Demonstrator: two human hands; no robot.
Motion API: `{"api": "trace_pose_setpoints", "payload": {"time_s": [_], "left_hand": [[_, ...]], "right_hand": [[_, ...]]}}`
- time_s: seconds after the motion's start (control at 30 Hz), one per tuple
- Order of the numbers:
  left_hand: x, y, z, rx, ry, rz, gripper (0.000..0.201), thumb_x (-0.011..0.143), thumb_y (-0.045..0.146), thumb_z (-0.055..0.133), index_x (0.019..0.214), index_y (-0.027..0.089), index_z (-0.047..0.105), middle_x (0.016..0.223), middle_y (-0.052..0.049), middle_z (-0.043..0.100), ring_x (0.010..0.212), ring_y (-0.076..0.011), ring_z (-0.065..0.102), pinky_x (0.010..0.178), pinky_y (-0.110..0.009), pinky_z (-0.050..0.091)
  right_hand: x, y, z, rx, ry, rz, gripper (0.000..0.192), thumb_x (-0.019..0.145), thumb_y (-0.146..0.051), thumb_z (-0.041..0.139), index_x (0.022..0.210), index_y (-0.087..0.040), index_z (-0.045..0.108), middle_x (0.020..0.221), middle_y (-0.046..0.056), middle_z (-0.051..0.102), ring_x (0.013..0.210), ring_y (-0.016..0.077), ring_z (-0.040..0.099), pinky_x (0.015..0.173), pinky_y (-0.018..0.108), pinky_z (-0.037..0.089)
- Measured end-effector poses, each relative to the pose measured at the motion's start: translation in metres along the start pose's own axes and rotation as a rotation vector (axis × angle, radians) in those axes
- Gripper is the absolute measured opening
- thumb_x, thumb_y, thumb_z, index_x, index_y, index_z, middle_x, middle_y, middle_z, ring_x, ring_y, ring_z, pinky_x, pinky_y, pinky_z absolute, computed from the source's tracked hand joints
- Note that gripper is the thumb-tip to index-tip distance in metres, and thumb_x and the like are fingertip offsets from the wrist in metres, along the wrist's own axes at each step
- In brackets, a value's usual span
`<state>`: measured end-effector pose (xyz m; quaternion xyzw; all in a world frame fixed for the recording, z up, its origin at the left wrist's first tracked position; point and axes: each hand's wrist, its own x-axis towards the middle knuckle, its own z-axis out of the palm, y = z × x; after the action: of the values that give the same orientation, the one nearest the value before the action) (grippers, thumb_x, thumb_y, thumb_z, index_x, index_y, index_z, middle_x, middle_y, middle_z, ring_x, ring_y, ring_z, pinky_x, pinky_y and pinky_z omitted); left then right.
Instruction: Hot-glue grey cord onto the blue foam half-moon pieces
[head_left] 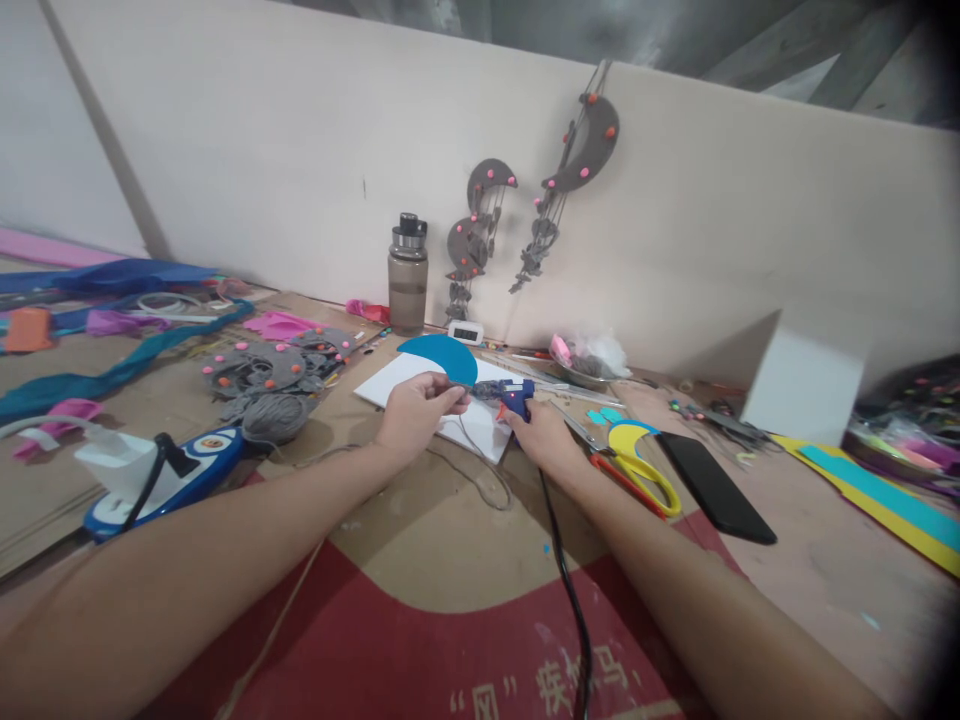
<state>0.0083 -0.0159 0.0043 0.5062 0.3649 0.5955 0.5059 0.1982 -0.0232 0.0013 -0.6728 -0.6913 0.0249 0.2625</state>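
Left hand (420, 410): thumb and fingers pinched narrow, seemingly on the thin grey yarn strand (508, 500), though blur at the tips leaves this unsure. Right hand (547, 430): fingers wrapped around the small blue plastic glue gun (517, 397), nozzle pointing at my pinch, presumably so the hot end sits close. Blue felt-like crescent (442, 352) lies on the flat white sheet (376, 388), toward the counter's (810, 610) back edge; the sheet probably shields the brown cardboard (420, 560). Yellow-and-orange-handled metal scissors (658, 480) lie just beyond my right forearm, likely for easy reach.
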Motion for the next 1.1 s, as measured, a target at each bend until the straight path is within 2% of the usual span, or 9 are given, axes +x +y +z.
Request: {"api": "trace_pose_setpoints", "payload": {"time_s": [0.13, 0.23, 0.3, 0.43, 0.53, 0.63, 0.83, 0.97, 1.1], "left_hand": [[-0.001, 0.002, 0.001, -0.022, 0.011, -0.001, 0.027, 0.063, 0.028, 0.074, 0.076, 0.013, 0.057, 0.072, -0.006, 0.069, 0.069, -0.018, 0.067, 0.071, -0.034, 0.054], [0.0, 0.001, 0.0, -0.02, -0.001, -0.004, 0.027, 0.064, 0.029, 0.074, 0.077, 0.012, 0.056, 0.072, -0.007, 0.069, 0.07, -0.0186, 0.067, 0.071, -0.034, 0.054], [0.0, 0.002, 0.0, -0.006, -0.011, -0.003, 0.026, 0.065, 0.029, 0.073, 0.077, 0.013, 0.056, 0.073, -0.007, 0.069, 0.07, -0.0188, 0.067, 0.07, -0.034, 0.054], [-0.002, 0.005, 0.0, 0.041, -0.02, 0.015, 0.025, 0.066, 0.031, 0.071, 0.076, 0.014, 0.055, 0.072, -0.005, 0.068, 0.068, -0.0185, 0.067, 0.068, -0.033, 0.053], [-0.005, 0.007, 0.001, 0.085, -0.035, 0.046, 0.023, 0.066, 0.032, 0.07, 0.071, 0.016, 0.054, 0.067, -0.001, 0.065, 0.066, -0.0177, 0.066, 0.064, -0.029, 0.051], [-0.01, 0.008, 0.001, 0.235, -0.064, 0.162, 0.018, 0.07, 0.032, 0.066, 0.067, 0.018, 0.055, 0.067, 0.001, 0.063, 0.067, -0.0154, 0.064, 0.063, -0.025, 0.048], [-0.017, 0.011, 0.003, 0.41, -0.091, 0.251, 0.013, 0.073, 0.032, 0.062, 0.071, 0.019, 0.06, 0.068, 0.001, 0.063, 0.067, -0.0135, 0.058, 0.064, -0.023, 0.042], [-0.017, 0.012, 0.004, 0.436, -0.083, 0.27, 0.016, 0.072, 0.033, 0.062, 0.066, 0.019, 0.059, 0.062, 0.003, 0.059, 0.062, -0.0114, 0.052, 0.06, -0.022, 0.039], [-0.014, 0.01, 0.004, 0.325, -0.092, 0.196, 0.018, 0.07, 0.033, 0.065, 0.066, 0.018, 0.057, 0.063, 0.002, 0.06, 0.065, -0.0125, 0.058, 0.06, -0.021, 0.042]], "right_hand": [[-0.005, -0.004, -0.003, 0.004, 0.198, 0.019, 0.029, 0.078, -0.042, 0.053, 0.084, -0.014, 0.055, 0.094, 0.018, 0.055, 0.099, 0.0316, 0.048, 0.086, 0.049, 0.037], [-0.01, -0.015, -0.007, 0.131, 0.311, -0.035, 0.023, 0.077, -0.036, 0.054, 0.087, -0.016, 0.05, 0.095, 0.014, 0.051, 0.099, 0.0285, 0.046, 0.088, 0.049, 0.037], [-0.014, -0.024, -0.009, 0.292, 0.277, -0.122, 0.022, 0.078, -0.032, 0.052, 0.093, -0.017, 0.047, 0.099, 0.012, 0.05, 0.096, 0.0243, 0.047, 0.088, 0.044, 0.04], [-0.026, -0.044, -0.008, 0.643, 0.064, -0.237, 0.035, 0.08, -0.027, 0.052, 0.112, -0.02, 0.041, 0.114, 0.01, 0.051, 0.103, 0.0182, 0.051, 0.092, 0.039, 0.041], [-0.032, -0.051, -0.005, 0.888, -0.076, -0.197, 0.047, 0.079, -0.026, 0.055, 0.121, -0.023, 0.034, 0.127, 0.011, 0.047, 0.112, 0.0177, 0.051, 0.097, 0.04, 0.04], [-0.034, -0.054, -0.001, 1.079, -0.178, -0.145, 0.053, 0.077, -0.025, 0.058, 0.123, -0.026, 0.032, 0.128, 0.009, 0.047, 0.106, 0.0172, 0.057, 0.091, 0.039, 0.046], [-0.033, -0.055, 0.005, 1.059, -0.222, -0.015, 0.05, 0.073, -0.028, 0.061, 0.117, -0.026, 0.039, 0.095, 0.0, 0.058, 0.066, 0.01, 0.059, 0.063, 0.027, 0.052], [-0.033, -0.052, 0.006, 1.043, -0.217, 0.067, 0.042, 0.073, -0.037, 0.061, 0.109, -0.023, 0.043, 0.073, -0.005, 0.052, 0.053, 0.0076, 0.049, 0.047, 0.02, 0.042], [-0.031, -0.049, 0.005, 1.002, -0.186, 0.131, 0.035, 0.075, -0.036, 0.057, 0.104, -0.023, 0.043, 0.071, -0.006, 0.053, 0.048, 0.007, 0.044, 0.043, 0.019, 0.036]]}}
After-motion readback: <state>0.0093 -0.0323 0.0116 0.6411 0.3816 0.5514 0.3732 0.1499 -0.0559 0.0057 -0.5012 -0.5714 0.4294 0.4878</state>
